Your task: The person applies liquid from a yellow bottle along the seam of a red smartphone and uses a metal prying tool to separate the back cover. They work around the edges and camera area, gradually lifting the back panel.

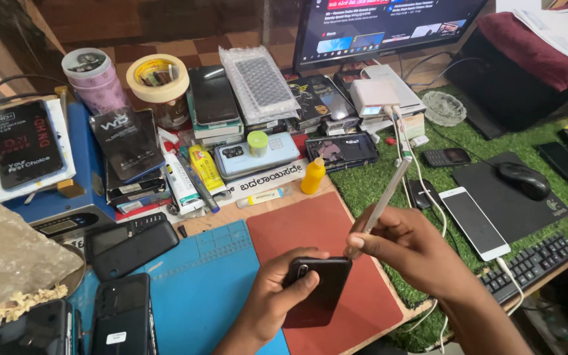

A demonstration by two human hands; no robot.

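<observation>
the black phone (315, 291) is held back side up over the red mat (310, 236), near the front edge of the desk, so that its camera end points away from the body and toward the tool. it is gripped by the left hand (272, 299), with the thumb laid across the lower part of the back and the fingers curled under the far edge, probably to keep it steady. a slim pale tool (389, 190) is pinched in the right hand (405, 248), slanted up and away like a pen, its lower end hidden in the fingers just beside the phone's upper right corner. the blue mat (202, 283) lies to the left, and a white phone (474, 222) lies on the green turf (376, 181) to the right.
</observation>
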